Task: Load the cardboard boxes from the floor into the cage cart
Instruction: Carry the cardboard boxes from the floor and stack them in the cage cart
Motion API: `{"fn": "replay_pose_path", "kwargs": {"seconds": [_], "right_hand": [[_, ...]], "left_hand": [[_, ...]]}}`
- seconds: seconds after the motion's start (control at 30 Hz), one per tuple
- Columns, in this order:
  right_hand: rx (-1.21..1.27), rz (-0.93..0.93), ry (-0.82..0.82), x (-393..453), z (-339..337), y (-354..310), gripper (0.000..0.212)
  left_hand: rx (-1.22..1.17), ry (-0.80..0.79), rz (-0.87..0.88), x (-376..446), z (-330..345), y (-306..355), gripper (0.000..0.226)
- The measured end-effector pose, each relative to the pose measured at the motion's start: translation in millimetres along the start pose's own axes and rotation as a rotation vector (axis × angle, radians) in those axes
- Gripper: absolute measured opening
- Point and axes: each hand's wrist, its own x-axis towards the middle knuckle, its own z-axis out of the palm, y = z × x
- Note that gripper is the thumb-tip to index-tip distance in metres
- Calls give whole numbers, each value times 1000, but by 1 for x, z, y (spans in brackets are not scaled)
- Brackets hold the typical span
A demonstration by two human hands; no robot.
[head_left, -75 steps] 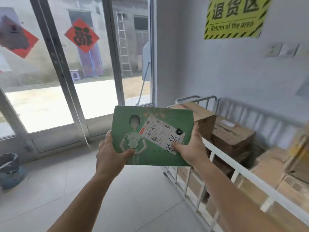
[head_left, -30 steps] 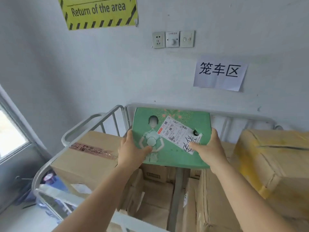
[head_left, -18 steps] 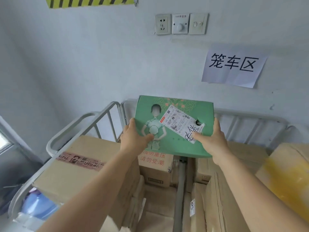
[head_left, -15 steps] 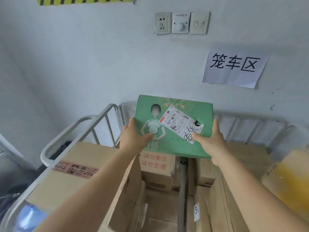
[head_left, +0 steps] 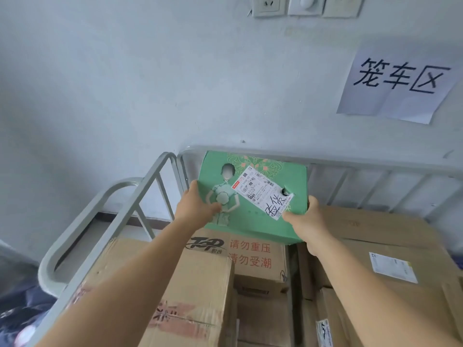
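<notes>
Head view, the only one. I'm holding the green printed carton (head_left: 253, 196) out over the cage cart (head_left: 140, 194), both arms stretched toward the far rail at 12 o'clock. My left hand (head_left: 194, 209) is gripping its left edge, thumb curling over the printed top face, the other fingers hidden underneath. My right hand (head_left: 307, 222) is gripping the right edge near the near corner, thumb pressing just beside the shipping label (head_left: 263, 190), fingers wrapping the side. The carton is tilting, far edge up, close to the back rail; I can't tell if it's touching the rail or the box below.

Under it, at 6 o'clock from the carton, the brown box with red Chinese print (head_left: 253, 256) is sitting lower than its neighbours. The taped brown box (head_left: 190, 291) is at 7 o'clock, the large brown box with a white label (head_left: 390, 254) at 4 o'clock. A dark gap (head_left: 293, 276) is running between the stacks.

Risks as I judge them: the boxes underneath are uneven, so the carton could be landing half on the red-print box and rocking, or its near corner could be sliding into the gap. Letting go while it's tilted could let it slip back toward me. The far edge could be catching the back rail. My right thumb could be dragging the label's loose corner.
</notes>
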Motion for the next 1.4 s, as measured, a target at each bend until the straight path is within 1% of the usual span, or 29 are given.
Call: {"fn": "replay_pose_path", "kwargs": {"seconds": [0.07,0.17,0.33,0.43,0.57,0.6,0.63,0.7,0.73,0.8,0.87,0.93,1.03,1.1,1.17,1.3,1.4], "right_hand": [[-40,32,-21,19,16,8,47],[-104,60,-72,48,42,21,41],[-181,85,-157,90,80,43,43],[-231,68,-199,111,97,54,46],[-297,45,-189,132,112,61,37],[-298,50,-184,134,114,60,38],[-306,53,-184,136,115,59,43],[-353,62,-145,133,115,56,67],[-382,89,-96,128,116,56,79],[-362,170,-22,111,121,59,94],[-250,259,-37,91,127,62,101],[-172,298,-52,75,134,62,102],[-118,255,-62,68,146,59,108],[-107,218,-100,74,155,56,113],[-109,189,-183,81,168,47,113],[-112,135,-338,94,204,35,116],[-157,57,-391,99,228,29,118]], "left_hand": [[27,-20,-51,17,9,-13,57],[73,-66,-135,43,26,-38,61],[125,-128,-254,75,60,-79,66],[167,-204,-299,86,75,-96,68],[239,-284,-311,104,87,-108,80],[256,-300,-315,110,88,-107,85],[287,-320,-309,115,87,-104,94],[394,-336,-242,123,83,-96,115],[444,-329,-184,127,81,-92,120],[514,-331,-81,137,79,-87,124],[570,-355,-13,150,78,-90,126],[656,-376,48,161,76,-95,128],[704,-392,79,168,67,-101,128],[699,-359,56,168,62,-102,130],[702,-321,-17,165,56,-104,130],[720,-215,-196,158,45,-115,115],[715,-214,-264,155,34,-130,107]]}}
